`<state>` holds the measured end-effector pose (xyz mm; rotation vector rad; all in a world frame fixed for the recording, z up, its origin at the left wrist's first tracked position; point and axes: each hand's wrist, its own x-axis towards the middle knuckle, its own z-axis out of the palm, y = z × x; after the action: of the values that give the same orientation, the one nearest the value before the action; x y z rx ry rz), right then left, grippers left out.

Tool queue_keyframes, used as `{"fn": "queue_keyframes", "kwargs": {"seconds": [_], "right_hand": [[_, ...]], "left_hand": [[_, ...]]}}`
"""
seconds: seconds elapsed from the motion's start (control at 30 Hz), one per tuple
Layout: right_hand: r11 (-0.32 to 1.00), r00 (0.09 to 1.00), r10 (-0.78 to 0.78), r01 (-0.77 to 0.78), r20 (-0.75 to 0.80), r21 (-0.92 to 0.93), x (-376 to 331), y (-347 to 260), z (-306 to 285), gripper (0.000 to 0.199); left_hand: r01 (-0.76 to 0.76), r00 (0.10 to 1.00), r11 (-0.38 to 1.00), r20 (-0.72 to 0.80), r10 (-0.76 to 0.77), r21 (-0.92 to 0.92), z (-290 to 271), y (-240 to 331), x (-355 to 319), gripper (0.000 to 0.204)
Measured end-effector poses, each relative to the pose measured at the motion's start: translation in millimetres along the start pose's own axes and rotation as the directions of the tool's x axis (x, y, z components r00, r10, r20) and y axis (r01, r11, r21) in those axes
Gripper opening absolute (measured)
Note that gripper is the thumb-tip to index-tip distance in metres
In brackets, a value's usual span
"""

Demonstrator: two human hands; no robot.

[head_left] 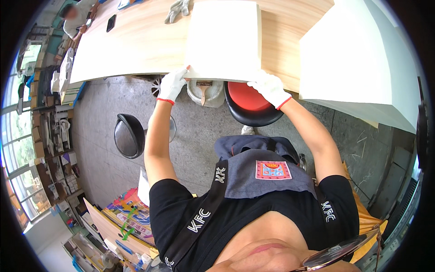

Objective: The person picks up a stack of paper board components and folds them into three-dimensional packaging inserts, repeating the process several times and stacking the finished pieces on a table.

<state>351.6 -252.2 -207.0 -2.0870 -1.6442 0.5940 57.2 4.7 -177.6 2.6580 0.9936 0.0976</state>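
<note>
A stack of large white sheets (224, 41) lies on the wood-topped table (136, 43), its near edge level with the table's front edge. My left hand (173, 85), in a white knit glove with a red cuff, is closed on the stack's near left corner. At the near right corner, my right hand (270, 89), gloved the same way, has its fingers bent around the edge. Some fingertips of both hands are hidden beneath or behind the sheets.
A taller white stack (346, 54) stands at the right. Grey gloves (177, 10) and a black phone (111, 23) lie on the table. Below its front edge are a red-and-black stool (249, 102) and a brush (203, 93) on a bucket. Another person (78, 22) is at far left.
</note>
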Motion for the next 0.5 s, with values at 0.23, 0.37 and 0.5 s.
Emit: {"fn": "queue_keyframes", "kwargs": {"seconds": [0.23, 0.37, 0.5], "right_hand": [[0.951, 0.971, -0.110, 0.164, -0.210, 0.262, 0, 7, 18, 0.035], [0.981, 0.989, -0.104, 0.085, -0.106, -0.176, 2, -5, 8, 0.033], [0.950, 0.909, -0.277, 0.211, -0.313, -0.229, -10, -3, 10, 0.030]], "left_hand": [[-0.014, 1.000, 1.000, -0.020, 0.015, 0.023, 2, 0, -1, 0.050], [-0.014, 0.998, 1.000, -0.058, 0.014, 0.006, 10, -14, -5, 0.043], [0.004, 0.998, 1.000, -0.063, -0.004, 0.012, 17, 0, -5, 0.036]]}}
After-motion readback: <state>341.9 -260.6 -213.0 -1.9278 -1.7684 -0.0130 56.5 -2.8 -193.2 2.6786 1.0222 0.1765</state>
